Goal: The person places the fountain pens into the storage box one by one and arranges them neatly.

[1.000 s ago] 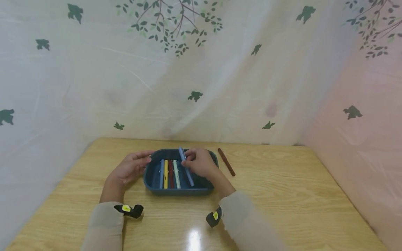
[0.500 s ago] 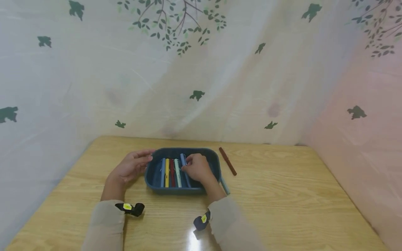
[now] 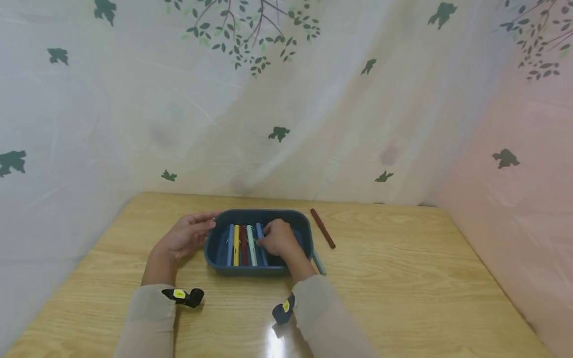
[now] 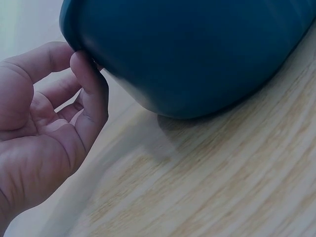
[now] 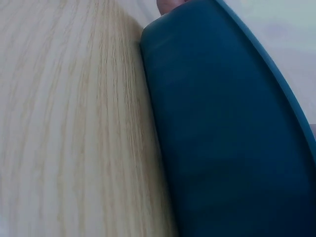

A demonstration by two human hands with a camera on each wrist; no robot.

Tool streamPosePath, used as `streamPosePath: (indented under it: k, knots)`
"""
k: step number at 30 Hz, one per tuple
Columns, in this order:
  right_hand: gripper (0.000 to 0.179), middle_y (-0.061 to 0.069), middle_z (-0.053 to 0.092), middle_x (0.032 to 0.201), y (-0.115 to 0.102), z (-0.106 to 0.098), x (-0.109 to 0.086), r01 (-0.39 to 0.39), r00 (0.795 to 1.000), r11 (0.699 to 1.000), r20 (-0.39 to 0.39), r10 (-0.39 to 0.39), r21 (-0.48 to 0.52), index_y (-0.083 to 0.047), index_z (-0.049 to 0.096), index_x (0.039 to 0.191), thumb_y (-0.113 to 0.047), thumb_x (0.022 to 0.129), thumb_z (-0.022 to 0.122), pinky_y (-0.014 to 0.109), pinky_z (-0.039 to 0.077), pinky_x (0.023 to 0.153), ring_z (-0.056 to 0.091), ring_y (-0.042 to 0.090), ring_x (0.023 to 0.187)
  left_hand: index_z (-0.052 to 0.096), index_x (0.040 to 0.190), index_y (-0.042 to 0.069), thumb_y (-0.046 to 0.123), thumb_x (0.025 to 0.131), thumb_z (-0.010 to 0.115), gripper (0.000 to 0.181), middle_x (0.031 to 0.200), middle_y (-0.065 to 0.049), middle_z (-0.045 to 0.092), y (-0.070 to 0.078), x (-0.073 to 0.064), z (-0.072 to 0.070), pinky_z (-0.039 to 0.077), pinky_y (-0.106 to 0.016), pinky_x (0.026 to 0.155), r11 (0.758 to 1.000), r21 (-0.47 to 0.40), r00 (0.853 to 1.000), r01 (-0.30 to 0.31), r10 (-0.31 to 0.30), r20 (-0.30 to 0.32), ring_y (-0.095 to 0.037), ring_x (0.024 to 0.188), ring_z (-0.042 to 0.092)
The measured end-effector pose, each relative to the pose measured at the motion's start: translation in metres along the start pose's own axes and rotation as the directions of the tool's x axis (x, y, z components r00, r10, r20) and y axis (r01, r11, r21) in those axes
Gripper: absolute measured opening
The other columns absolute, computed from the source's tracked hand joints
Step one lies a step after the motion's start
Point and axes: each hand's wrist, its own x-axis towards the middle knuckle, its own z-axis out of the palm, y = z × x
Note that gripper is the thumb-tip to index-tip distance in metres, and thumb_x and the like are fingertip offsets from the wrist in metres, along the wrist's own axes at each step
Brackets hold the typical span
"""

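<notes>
On my feed the left hand [image 3: 185, 237] has finger and thumb clamped on the rim of the dark blue tray [image 3: 250, 271] at its left end — I'd judge to steady it on the bench [image 3: 403, 278]. The right hand [image 3: 279, 237] reaches inside, its fingers curled and pinching a blue pen [image 3: 259, 230], though the right wrist view gives me only the tray's outer wall. That pen lies just right of a row: a second blue pen [image 3: 230, 243], a yellow pen [image 3: 236, 243], a dark red pen [image 3: 243, 243] and a mint pen [image 3: 251, 243] — set parallel, presumably for neatness. Outside, on the right, lie a brown pen [image 3: 323, 228] and a grey-green pen [image 3: 319, 262].
</notes>
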Motion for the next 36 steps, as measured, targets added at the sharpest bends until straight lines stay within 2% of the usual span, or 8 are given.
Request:
streamPosePath:
  k: [9,17,24,29,36]
  knots:
    - [0.032,0.017,0.070,0.116,-0.004,0.001,0.002,0.009,1.000,0.999,-0.005,-0.009,-0.041,0.002,0.074,0.109,-0.017,0.086,0.084,0.045,0.054,0.094,0.064,0.031,0.109,0.062,0.137,0.006,0.009,0.102,0.063,0.035,0.109,0.002,0.072,0.001,0.000,0.000,0.058,-0.030,0.082,1.000,0.004,1.000,0.019,-0.019,-0.022,-0.013,0.093,0.069]
    - [0.034,0.015,0.071,0.115,-0.004,0.003,0.005,0.013,1.000,1.000,0.029,-0.012,-0.027,0.002,0.073,0.114,-0.018,0.088,0.083,0.044,0.056,0.090,0.066,0.026,0.102,0.067,0.131,0.013,0.010,0.103,0.062,0.029,0.109,0.002,0.071,0.001,-0.001,-0.002,0.059,-0.029,0.080,1.000,-0.015,1.000,0.000,0.000,0.001,-0.012,0.092,0.068]
    - [0.037,0.015,0.074,0.107,0.002,-0.004,0.003,0.034,0.997,0.999,0.073,-0.037,0.040,0.002,0.071,0.120,-0.015,0.089,0.081,0.040,0.058,0.083,0.072,0.018,0.076,0.068,0.130,0.012,0.009,0.103,0.062,0.028,0.107,0.002,0.071,0.000,0.001,-0.002,0.059,-0.028,0.079,1.000,-0.013,1.000,0.007,-0.007,-0.014,-0.011,0.090,0.068]
    - [0.043,0.013,0.074,0.103,0.006,-0.018,0.000,0.079,0.991,0.993,0.104,-0.087,0.086,0.003,0.065,0.128,-0.016,0.091,0.078,0.039,0.060,0.075,0.071,0.016,0.068,0.067,0.131,0.010,0.009,0.103,0.062,0.029,0.107,0.001,0.072,-0.001,0.002,-0.001,0.059,-0.028,0.079,1.000,-0.015,1.000,0.006,-0.006,-0.009,-0.012,0.090,0.068]
    - [0.044,0.006,0.071,0.095,0.014,-0.042,-0.002,0.206,0.972,0.975,0.093,-0.214,0.085,0.000,0.062,0.135,-0.019,0.097,0.073,0.032,0.058,0.065,0.070,0.016,0.068,0.066,0.132,0.010,0.006,0.103,0.059,0.030,0.112,0.001,0.073,-0.001,0.001,-0.002,0.059,-0.031,0.084,0.999,-0.049,1.000,0.009,-0.008,0.017,-0.014,0.097,0.070]
